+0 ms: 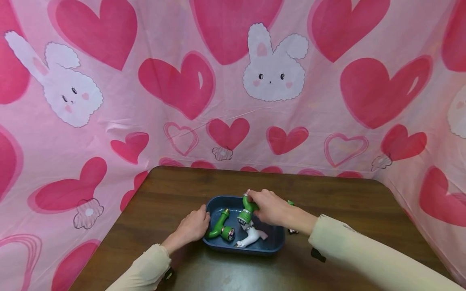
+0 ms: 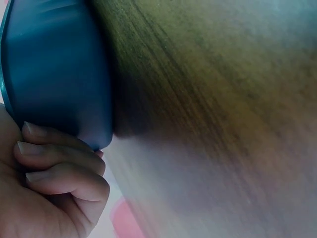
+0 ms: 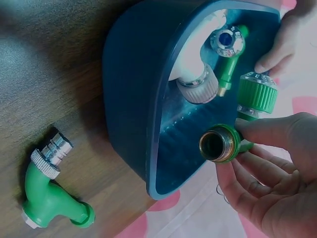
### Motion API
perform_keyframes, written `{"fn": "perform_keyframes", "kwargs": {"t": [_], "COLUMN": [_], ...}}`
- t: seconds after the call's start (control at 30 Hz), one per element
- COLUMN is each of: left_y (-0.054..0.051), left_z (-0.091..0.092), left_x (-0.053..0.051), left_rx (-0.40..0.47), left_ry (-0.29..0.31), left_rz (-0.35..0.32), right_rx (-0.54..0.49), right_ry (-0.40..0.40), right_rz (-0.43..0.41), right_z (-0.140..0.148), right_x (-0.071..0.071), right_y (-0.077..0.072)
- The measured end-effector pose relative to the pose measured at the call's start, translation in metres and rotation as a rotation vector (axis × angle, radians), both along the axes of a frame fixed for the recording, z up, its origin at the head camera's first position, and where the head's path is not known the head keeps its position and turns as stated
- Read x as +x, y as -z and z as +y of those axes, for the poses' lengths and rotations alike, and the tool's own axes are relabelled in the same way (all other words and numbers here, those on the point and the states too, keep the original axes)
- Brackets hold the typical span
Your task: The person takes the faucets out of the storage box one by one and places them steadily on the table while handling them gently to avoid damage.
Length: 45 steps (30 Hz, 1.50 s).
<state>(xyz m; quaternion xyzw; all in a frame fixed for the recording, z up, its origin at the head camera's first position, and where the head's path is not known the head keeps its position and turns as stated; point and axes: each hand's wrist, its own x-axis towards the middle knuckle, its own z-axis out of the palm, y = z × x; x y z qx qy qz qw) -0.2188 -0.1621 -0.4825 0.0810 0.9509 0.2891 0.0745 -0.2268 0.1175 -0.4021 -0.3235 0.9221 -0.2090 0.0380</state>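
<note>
Sitting on the tabletop (image 1: 185, 275) is a blue tub (image 1: 244, 251), its left end gripped by my left hand (image 1: 192, 224); my right hand (image 1: 270, 207) holds a green faucet (image 1: 249, 207) above it. Inside lie a white faucet (image 1: 251, 236) and a second green faucet (image 1: 219, 228); toward the tabletop's right edge lies a third green faucet (image 3: 45, 193).

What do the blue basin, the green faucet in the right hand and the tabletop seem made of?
Blue basin: probably smooth, satin plastic; evenly coloured, with soft highlights.
Green faucet: glossy highlights suggest plastic or painted metal; its threaded mouth has a metallic, brassy sheen.
Tabletop: wood or wood-look laminate, semi-gloss; dark streaky grain, pale reflections.
</note>
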Motion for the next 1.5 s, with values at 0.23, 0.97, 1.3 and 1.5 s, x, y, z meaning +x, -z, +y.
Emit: {"fn": "perform_keyframes", "kwargs": {"t": [0.23, 0.97, 1.3, 1.5], "left_y": [-0.001, -0.002, -0.003, -0.002], "left_z": [0.000, -0.007, -0.007, -0.008], "left_x": [-0.001, -0.004, -0.003, -0.004], "left_rx": [0.023, 0.037, 0.059, 0.023], "left_ry": [0.017, 0.002, -0.003, -0.006], "left_rz": [-0.003, -0.018, -0.032, -0.003], "right_rx": [-0.043, -0.147, -0.193, -0.210], "right_ry": [0.032, 0.210, 0.260, 0.290], "right_rz": [0.027, -0.024, -0.030, -0.001], "right_z": [0.010, 0.044, 0.063, 0.080], "right_x": [0.001, 0.007, 0.013, 0.017], "right_y": [-0.001, -0.007, -0.016, -0.018]}}
